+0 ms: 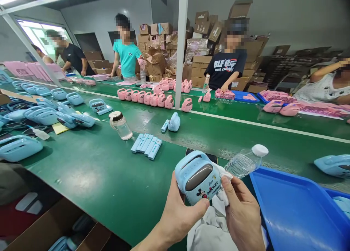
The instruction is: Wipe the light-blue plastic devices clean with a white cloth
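In the head view a light-blue portable speaker [197,178] with a top handle, a dark window and Mickey print is held up, its front tilted toward me. My left hand [182,211] grips its left side and bottom, thumb across the lower front. A white cloth [218,207] hangs below and behind the speaker. My right hand [242,207] pinches that cloth against the speaker's right edge. Beyond it on the green table lie several blue remote-like sticks [146,145] in a row, and another small blue speaker [174,122] stands beside a single stick [165,125].
A clear bottle [243,163] leans beside a blue tray [298,207] at right. A drinking jug [120,125] stands mid-table. Blue casings [43,114] crowd the left. Pink speakers [147,98] line the far belt, behind which several people work. A white post [181,50] rises centrally.
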The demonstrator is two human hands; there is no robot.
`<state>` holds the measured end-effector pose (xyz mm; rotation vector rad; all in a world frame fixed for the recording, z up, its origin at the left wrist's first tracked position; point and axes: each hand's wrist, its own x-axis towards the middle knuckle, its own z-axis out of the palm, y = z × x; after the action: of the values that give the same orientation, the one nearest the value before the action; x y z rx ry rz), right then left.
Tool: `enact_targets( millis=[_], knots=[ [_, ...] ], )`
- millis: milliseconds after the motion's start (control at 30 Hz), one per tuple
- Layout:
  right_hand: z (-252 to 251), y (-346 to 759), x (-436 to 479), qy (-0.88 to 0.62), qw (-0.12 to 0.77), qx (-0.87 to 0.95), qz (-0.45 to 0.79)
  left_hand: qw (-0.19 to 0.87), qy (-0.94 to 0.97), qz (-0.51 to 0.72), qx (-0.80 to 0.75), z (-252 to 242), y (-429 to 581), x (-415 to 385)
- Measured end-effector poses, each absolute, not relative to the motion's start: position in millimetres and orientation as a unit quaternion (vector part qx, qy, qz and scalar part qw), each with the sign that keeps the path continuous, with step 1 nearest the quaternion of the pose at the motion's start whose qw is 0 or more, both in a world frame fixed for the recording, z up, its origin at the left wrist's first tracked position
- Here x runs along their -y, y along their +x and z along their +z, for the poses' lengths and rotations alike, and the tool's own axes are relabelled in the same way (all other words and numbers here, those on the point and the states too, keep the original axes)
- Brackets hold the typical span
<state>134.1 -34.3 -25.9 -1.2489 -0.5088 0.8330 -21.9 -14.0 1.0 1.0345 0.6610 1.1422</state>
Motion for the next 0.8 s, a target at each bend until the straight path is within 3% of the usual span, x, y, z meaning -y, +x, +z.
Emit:
enact_targets(
  millis=[333,567,800],
  knots=[
    [-18,133,36,-0.577,0.701,0.249,0.337,0.608,0.49,0.49,-0.388,25,-31,8],
    [-9,128,46,-0.661,0.597,0.407,0.202,0.561,0.559,0.427,-0.437,12,-34,11],
    [-34,105,45,-0.442,0.519,0.732,-0.015,0.411,0.599,0.487,-0.485,-32,-40,11]
  ],
)
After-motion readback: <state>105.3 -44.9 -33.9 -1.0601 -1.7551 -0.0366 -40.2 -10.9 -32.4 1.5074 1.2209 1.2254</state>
